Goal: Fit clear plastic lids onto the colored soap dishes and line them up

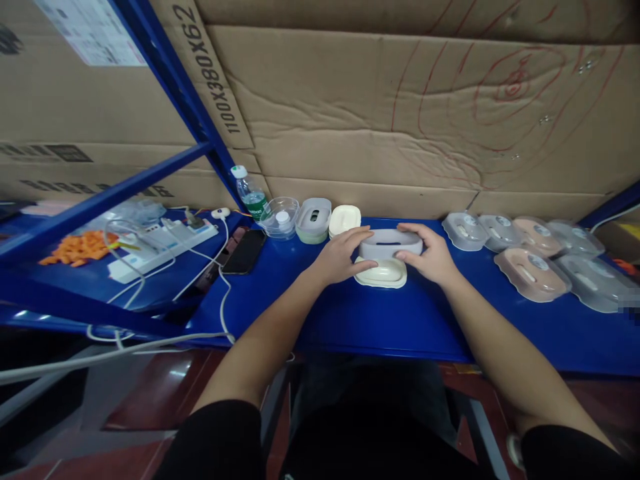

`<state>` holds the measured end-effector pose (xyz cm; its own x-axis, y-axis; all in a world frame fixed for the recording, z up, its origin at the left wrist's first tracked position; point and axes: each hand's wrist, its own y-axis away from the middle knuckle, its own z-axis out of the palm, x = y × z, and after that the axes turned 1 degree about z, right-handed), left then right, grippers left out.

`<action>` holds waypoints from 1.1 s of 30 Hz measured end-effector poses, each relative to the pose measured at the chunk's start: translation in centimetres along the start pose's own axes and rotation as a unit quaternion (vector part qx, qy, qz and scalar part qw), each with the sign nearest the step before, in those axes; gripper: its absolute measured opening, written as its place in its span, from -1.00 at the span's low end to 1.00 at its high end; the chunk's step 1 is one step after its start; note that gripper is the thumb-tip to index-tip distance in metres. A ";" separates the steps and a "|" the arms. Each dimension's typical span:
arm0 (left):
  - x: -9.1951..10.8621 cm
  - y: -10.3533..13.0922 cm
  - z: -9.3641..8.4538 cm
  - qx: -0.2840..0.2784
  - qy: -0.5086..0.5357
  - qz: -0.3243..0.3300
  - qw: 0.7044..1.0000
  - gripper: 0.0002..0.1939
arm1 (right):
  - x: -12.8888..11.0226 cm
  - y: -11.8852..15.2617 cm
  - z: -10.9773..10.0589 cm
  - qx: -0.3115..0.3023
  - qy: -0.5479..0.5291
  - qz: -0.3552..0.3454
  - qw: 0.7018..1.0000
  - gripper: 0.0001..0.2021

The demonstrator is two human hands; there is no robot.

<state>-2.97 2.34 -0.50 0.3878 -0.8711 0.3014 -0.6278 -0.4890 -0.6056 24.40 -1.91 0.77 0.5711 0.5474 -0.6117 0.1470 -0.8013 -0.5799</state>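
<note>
Between both hands is a light grey, oval-ended plastic box part (389,245) with a dark slot in the side facing me. My left hand (344,257) is closed on its left end, the thumb low and the fingers along the far edge. The opposite end is gripped by my right hand (425,252), thumb in front and fingers behind. Just below, a cream plastic piece with a wavy rim (383,275) rests on the blue table (350,320). The grey part hides its far side, and I cannot tell whether the two touch.
Cream lids (345,219), a grey-topped green box (314,220), clear bowls (281,223) and a water bottle (251,197) stand behind on the left. A phone (245,252) lies near a power strip (165,245). Several lidded boxes (533,273) sit at right.
</note>
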 end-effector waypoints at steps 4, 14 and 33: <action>0.4 0.0 0.1 0.014 -0.022 0.003 1.000 -0.46 | 0.6 0.2 -0.2 0.080 -0.044 0.064 0.994 -0.39; 0.5 -0.3 0.9 -0.022 -0.073 0.071 0.995 -0.33 | 2.5 -1.1 -0.9 0.184 -0.060 0.161 0.968 -0.38; -5.1 0.8 -5.4 0.143 -0.214 -0.333 0.907 -0.79 | 1.5 -0.1 0.0 -0.085 0.148 0.080 0.982 -0.62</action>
<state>-9.10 6.14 1.41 0.8815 -0.2592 0.3946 0.0194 -0.8153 -0.5787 25.26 -1.03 -0.06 0.8043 0.3368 -0.4896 0.1539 -0.9138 -0.3758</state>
